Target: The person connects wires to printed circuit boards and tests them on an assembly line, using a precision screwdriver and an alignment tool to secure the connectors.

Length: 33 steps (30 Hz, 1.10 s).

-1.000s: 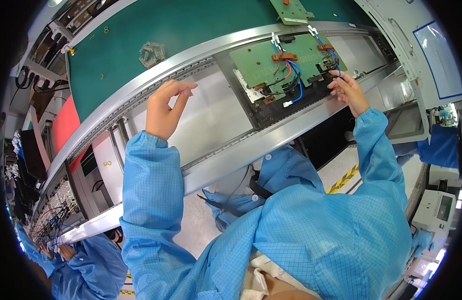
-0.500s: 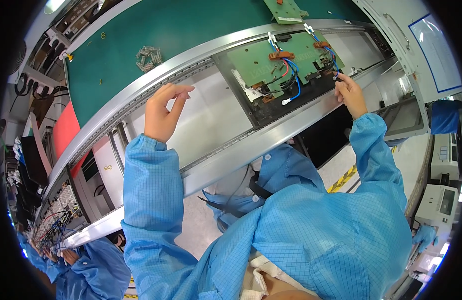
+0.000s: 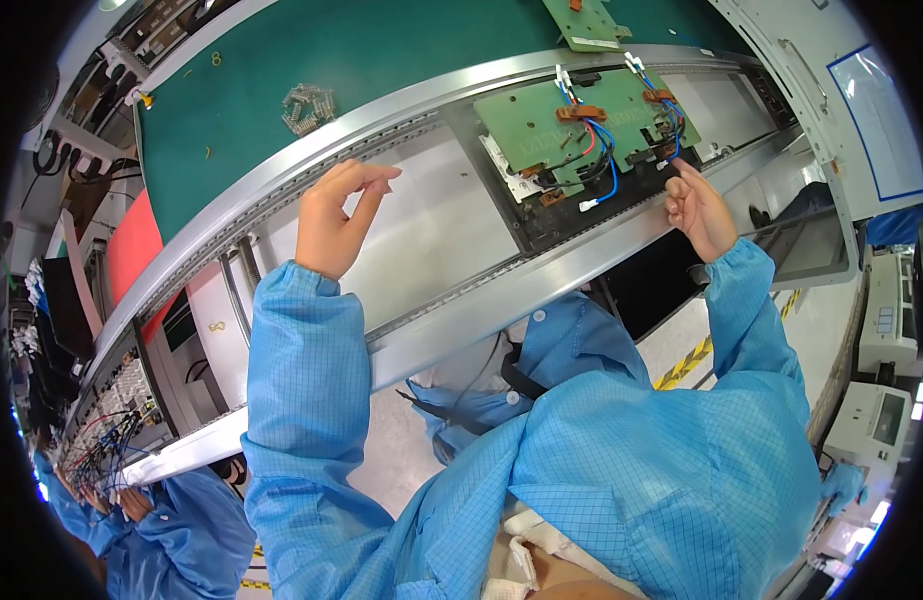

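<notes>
My left hand (image 3: 333, 218) hovers over the bare pale surface between the rails, left of the circuit board. Its thumb and forefinger are drawn together in a pinch; anything between them is too small to make out. A green circuit board (image 3: 541, 135) lies on a black tray (image 3: 556, 222) between the rails, with brown terminal blocks (image 3: 581, 113) and red, black and blue wires. One blue wire (image 3: 613, 180) ends in a white connector at the near edge. My right hand (image 3: 703, 212) is at the board's near right corner, forefinger stretched toward a blue wire end, other fingers loosely curled.
Metal rails (image 3: 451, 300) run along both sides of the track. Small metal parts (image 3: 308, 108) lie piled on the green mat (image 3: 251, 80) behind. Another green board (image 3: 586, 25) lies at the back. At lower left, a co-worker's hands (image 3: 131, 503) are among wires.
My right forefinger has straightened and the hand has come slightly away from the blue wire end. My left hand keeps its pinch. The whole view has shifted a little.
</notes>
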Available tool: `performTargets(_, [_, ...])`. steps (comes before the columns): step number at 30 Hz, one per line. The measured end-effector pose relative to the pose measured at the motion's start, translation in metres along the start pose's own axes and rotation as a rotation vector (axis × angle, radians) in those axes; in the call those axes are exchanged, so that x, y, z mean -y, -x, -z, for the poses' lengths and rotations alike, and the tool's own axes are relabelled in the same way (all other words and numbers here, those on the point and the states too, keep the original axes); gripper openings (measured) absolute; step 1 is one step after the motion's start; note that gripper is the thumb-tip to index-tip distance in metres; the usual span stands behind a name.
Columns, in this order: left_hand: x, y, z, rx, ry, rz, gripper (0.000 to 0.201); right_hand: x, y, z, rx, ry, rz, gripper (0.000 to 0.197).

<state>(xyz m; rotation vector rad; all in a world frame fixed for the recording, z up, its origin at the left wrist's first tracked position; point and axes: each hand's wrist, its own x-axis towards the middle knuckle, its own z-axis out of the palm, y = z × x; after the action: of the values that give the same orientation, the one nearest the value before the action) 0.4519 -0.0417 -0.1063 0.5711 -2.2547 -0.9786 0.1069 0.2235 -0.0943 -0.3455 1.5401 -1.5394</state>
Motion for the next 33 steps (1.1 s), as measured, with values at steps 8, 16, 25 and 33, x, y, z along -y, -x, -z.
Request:
performTargets(8, [0.003,0.001,-0.006,0.003,-0.006,-0.012,0.014,-0.013,0.029,-0.035,0.074,0.132,0.155,0.031])
performTargets(16, [0.023,-0.011,-0.013,-0.003,-0.027,-0.082,0.015,-0.013,-0.002,-0.069,0.272,0.329,0.055,0.035])
performTargets(25, [0.036,-0.039,-0.066,-0.159,-0.015,-0.189,0.006,-0.018,-0.081,0.028,0.146,0.603,-0.109,0.026])
performTargets(33, [0.029,-0.058,-0.073,-0.138,-0.053,-0.104,0.007,-0.023,-0.141,0.086,-0.030,0.943,0.245,0.034])
